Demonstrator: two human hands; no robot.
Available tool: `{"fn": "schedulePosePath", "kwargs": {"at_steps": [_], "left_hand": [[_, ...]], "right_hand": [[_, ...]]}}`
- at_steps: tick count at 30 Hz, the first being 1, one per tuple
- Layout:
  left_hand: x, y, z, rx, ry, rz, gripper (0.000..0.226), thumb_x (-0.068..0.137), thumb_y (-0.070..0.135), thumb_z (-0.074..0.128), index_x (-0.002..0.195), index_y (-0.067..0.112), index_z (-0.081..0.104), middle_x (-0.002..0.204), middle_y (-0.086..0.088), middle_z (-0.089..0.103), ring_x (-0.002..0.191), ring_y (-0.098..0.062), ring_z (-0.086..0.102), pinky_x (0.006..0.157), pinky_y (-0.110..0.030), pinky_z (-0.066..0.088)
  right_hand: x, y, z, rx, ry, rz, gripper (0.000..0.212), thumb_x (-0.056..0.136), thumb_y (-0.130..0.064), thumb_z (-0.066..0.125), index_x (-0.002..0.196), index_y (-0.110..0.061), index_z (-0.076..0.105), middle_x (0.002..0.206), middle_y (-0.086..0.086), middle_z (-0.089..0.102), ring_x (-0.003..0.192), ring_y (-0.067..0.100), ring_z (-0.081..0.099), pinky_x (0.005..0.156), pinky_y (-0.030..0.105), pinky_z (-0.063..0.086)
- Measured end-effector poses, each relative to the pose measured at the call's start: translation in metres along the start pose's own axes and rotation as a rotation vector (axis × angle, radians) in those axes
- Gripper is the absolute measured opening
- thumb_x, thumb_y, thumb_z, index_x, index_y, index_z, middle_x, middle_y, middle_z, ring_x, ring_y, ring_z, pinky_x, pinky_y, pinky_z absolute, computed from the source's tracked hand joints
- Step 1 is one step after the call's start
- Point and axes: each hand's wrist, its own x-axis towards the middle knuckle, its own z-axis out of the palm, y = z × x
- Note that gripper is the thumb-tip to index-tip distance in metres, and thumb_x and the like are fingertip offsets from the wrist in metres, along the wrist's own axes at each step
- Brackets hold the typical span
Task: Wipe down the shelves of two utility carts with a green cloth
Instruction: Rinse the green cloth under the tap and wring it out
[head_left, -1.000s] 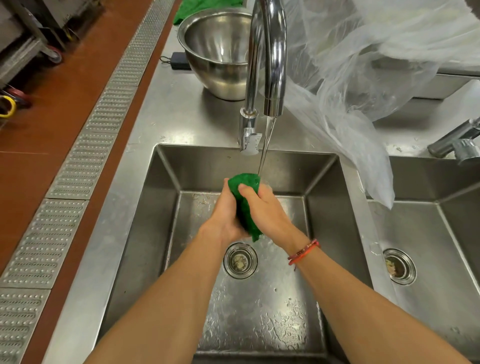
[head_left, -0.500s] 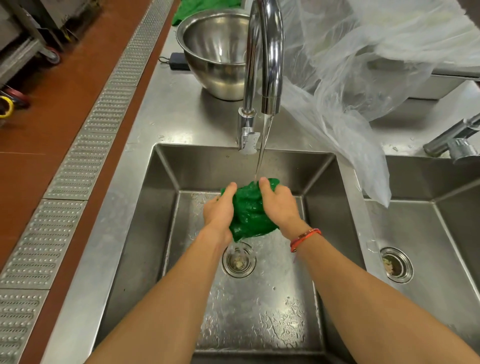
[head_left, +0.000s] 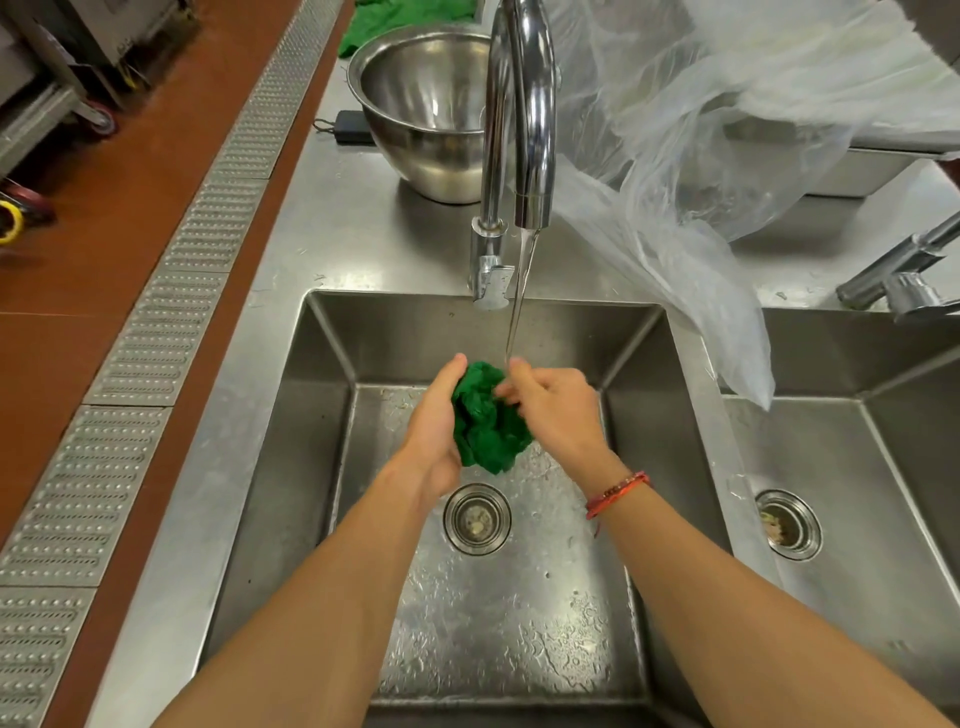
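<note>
Over the steel sink (head_left: 322, 415) set into the counter, the bunched green cloth (head_left: 485, 421) sat squeezed between both hands, left hand (head_left: 434, 431) and right hand (head_left: 553, 410) equally near, directly beneath the faucet (head_left: 519, 119) stream.

deep green cloth (head_left: 488, 421), silvery steel sink (head_left: 322, 415), red-orange bracelet (head_left: 615, 493), rust-red floor (head_left: 67, 249), grey dimpled grating (head_left: 156, 332)

bare forearms, a red beaded bracelet (head_left: 617, 493) on the right wrist.
</note>
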Motion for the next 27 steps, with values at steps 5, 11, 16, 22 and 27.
{"fn": "schedulePosePath", "kwargs": {"at_steps": [5,11,16,22,27], "left_hand": [[-0.004,0.005,0.001,-0.053,-0.067,-0.040,0.073,0.091,0.068,0.038,0.121,0.008,0.068,0.118,-0.016,0.070,0.109,-0.031,0.068,0.092,-0.046,0.052],[0.003,0.006,-0.005,0.063,0.019,-0.033,0.064,0.093,0.065,0.044,0.114,0.011,0.071,0.112,-0.014,0.073,0.098,-0.029,0.072,0.083,-0.044,0.056],[0.017,-0.003,0.000,-0.021,0.132,-0.129,0.058,0.099,0.062,0.032,0.116,0.020,0.068,0.106,-0.011,0.073,0.090,-0.027,0.070,0.066,-0.039,0.056],[0.022,-0.015,0.026,-0.397,-0.010,-0.067,0.047,0.087,0.057,0.052,0.062,0.019,0.062,0.064,-0.002,0.060,0.064,-0.015,0.064,0.069,-0.032,0.050],[0.027,-0.015,0.032,-0.335,0.087,0.007,0.037,0.092,0.043,0.054,0.066,0.017,0.059,0.064,-0.004,0.058,0.062,-0.019,0.061,0.064,-0.032,0.053]], "right_hand": [[-0.001,0.017,0.000,0.307,-0.114,0.451,0.047,0.091,-0.064,0.050,0.115,-0.026,0.062,0.111,0.003,0.071,0.100,0.022,0.068,0.090,0.045,0.056],[-0.005,0.018,0.009,0.393,-0.209,0.342,0.037,0.098,-0.048,0.052,0.111,-0.018,0.069,0.099,0.004,0.076,0.091,0.021,0.073,0.085,0.045,0.059],[-0.002,0.006,0.021,0.069,-0.071,-0.019,0.029,0.100,-0.045,0.047,0.093,-0.023,0.064,0.089,-0.006,0.069,0.087,0.012,0.064,0.082,0.038,0.052],[-0.015,-0.013,0.028,-0.234,0.050,-0.211,0.045,0.094,-0.060,0.045,0.076,-0.020,0.054,0.072,0.000,0.064,0.073,0.022,0.059,0.062,0.034,0.041],[-0.002,-0.008,0.028,-0.398,0.092,-0.286,0.048,0.098,-0.057,0.035,0.074,-0.021,0.056,0.075,0.009,0.068,0.074,0.033,0.063,0.065,0.038,0.049]]}}
